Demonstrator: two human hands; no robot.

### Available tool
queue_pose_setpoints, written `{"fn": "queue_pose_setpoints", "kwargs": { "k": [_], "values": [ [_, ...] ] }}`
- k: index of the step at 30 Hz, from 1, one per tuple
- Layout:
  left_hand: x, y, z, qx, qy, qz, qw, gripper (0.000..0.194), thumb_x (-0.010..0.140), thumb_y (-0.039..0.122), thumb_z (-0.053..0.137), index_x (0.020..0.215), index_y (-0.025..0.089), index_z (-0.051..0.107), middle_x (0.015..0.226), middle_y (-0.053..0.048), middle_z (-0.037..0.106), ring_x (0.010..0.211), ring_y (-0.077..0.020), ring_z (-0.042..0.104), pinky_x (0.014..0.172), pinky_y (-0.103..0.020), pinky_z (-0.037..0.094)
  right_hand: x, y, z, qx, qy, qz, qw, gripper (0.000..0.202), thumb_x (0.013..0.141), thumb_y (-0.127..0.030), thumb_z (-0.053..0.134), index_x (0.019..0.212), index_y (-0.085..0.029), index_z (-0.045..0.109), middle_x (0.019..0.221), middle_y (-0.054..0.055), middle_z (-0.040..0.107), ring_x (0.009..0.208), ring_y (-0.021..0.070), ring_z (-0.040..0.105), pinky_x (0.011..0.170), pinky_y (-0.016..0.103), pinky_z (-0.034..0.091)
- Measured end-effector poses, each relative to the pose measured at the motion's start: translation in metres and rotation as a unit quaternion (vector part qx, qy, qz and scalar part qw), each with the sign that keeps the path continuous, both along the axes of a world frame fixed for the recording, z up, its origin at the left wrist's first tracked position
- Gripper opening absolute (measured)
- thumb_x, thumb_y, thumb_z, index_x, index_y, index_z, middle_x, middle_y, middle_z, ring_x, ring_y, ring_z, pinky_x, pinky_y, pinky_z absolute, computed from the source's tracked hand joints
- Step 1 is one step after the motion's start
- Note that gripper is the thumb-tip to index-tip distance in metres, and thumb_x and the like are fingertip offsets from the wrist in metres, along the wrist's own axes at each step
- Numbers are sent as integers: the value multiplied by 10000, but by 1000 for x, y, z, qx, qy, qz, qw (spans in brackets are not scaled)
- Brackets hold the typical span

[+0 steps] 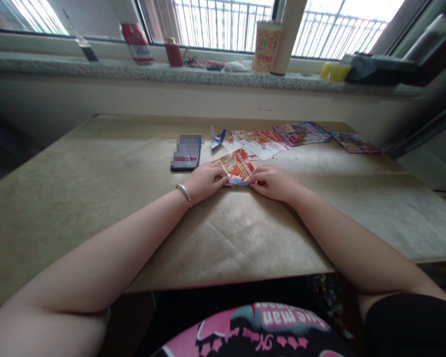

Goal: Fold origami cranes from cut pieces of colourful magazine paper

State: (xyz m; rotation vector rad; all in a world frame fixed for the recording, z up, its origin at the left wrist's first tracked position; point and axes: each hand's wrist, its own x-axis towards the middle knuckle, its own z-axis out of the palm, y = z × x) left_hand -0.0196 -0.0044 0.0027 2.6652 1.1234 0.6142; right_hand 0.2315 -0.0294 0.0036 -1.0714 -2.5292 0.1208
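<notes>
Grip pinched: left hand point(207, 181) and right hand point(275, 182) hold near edge of flyer point(241, 162) on surface point(96, 208), near phone point(187, 153).
Uneven finger pressure could skew the fold; pulling apart could tear it.

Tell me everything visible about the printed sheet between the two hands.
The printed sheet looks like thin paper, mostly red and orange with yellow and white patches; its lettering is too small to read. It lies on the tabletop, its near edge creased into a narrow strip showing pale blue and white. The left hand pinches that edge's left end, the right hand its right end. More printed sheets lie just beyond.
</notes>
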Motion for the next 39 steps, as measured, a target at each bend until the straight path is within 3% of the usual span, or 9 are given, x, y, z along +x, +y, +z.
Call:
{"fn": "queue_pose_setpoints", "kwargs": {
  "k": [3,6,10,21,26,31,39],
  "values": [
    [4,0,-2,37,27,35,998,253,903,301,487,791,154,660,877,-81,668,843,-195,600,819,-328,485,-4,-4,1,26,-4,-41,999,250,875,-276,581,1085,-226,706,894,43,717,770,166,617,726,292,442],
    [7,-1,-2,63,59,72,994,240,894,294,498,783,144,648,884,-97,652,841,-208,594,806,-332,487,-7,-5,0,44,-10,-28,999,286,899,-284,555,1150,-238,684,996,50,717,832,177,625,759,301,450],
    [11,-3,-2,84,86,108,987,216,884,283,518,789,139,649,884,-102,646,845,-219,600,803,-334,492,-9,-3,-5,64,-11,17,998,275,913,-246,530,1122,-232,709,1134,66,681,948,193,619,832,317,463],
    [12,0,-2,65,83,153,983,195,879,286,531,880,143,665,943,-109,649,871,-234,622,793,-341,504,-15,1,-9,73,-56,-6,996,308,945,-246,474,1128,-223,720,1063,97,667,921,205,577,851,342,453],
    [2,0,-2,95,29,94,991,240,895,253,489,982,155,690,1095,-104,633,954,-203,625,868,-324,511,-15,1,-9,76,-60,-19,995,317,957,-257,450,1108,-228,727,1037,95,658,918,204,560,848,340,440],
    [-2,-6,1,109,95,-28,989,294,926,268,454,997,142,710,1019,-111,691,965,-223,639,903,-363,510,-9,4,-12,84,-68,-23,994,327,960,-251,435,1132,-218,711,1035,98,648,915,205,553,815,324,438],
    [4,-12,3,124,146,-19,981,338,946,223,399,1071,137,701,1083,-111,708,1021,-223,647,966,-391,495,-9,3,-12,84,-75,-26,993,320,955,-237,440,1134,-219,705,1003,97,642,903,202,544,794,316,421]
  ]
}}
